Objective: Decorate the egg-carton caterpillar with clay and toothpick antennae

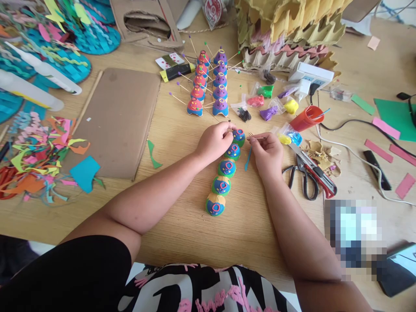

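A strip of egg-carton humps [226,167], covered in blue and green clay with red rings, runs along the table between my hands. My left hand [214,141] is closed at its far hump, fingers pinching a thin toothpick [229,124] with a dark tip that stands up there. To the right of that hump, my right hand [269,154] is closed on several toothpicks [255,137], which point left. A thin blue plastic tool [248,159] lies between the strip and my right hand. Beyond my hands stand a red row [197,92] and a purple row [220,92] of clay-covered humps with ball-tipped toothpicks.
Scissors [305,180] and a red box cutter [320,173] lie right of my right hand. An orange cup [305,119] tilts near bagged clay [269,112]. Cardboard [120,117] and paper scraps [42,151] lie left; egg cartons [289,26] are stacked behind.
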Action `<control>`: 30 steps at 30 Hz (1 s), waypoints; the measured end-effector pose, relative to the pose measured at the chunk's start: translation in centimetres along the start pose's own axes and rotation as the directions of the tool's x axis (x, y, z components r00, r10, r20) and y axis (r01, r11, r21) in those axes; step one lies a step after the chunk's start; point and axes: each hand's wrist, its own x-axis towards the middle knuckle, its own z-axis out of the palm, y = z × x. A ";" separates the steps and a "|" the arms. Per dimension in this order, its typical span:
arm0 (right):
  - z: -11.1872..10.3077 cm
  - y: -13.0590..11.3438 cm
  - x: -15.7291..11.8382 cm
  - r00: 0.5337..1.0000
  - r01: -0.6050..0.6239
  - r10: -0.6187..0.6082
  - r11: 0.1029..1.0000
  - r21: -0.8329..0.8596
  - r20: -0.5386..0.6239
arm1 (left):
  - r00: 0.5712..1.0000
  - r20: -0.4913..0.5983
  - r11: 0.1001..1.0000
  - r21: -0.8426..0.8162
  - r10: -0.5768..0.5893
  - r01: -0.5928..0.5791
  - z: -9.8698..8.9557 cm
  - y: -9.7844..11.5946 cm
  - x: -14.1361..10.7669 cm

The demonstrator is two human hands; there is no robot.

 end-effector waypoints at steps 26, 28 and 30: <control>-0.3 0.1 0.1 0.999 -0.034 0.034 0.999 -0.024 0.019 | 0.999 0.034 0.998 0.067 0.003 -0.005 -0.3 0.3 0.1; -0.3 0.0 0.1 0.999 -0.035 0.036 0.999 -0.042 0.015 | 0.999 0.033 0.998 0.064 0.000 -0.003 -0.3 0.3 0.1; -0.2 0.0 0.1 0.999 -0.035 0.036 0.998 -0.056 0.009 | 0.999 0.037 0.999 0.054 -0.002 0.000 -0.3 0.3 0.1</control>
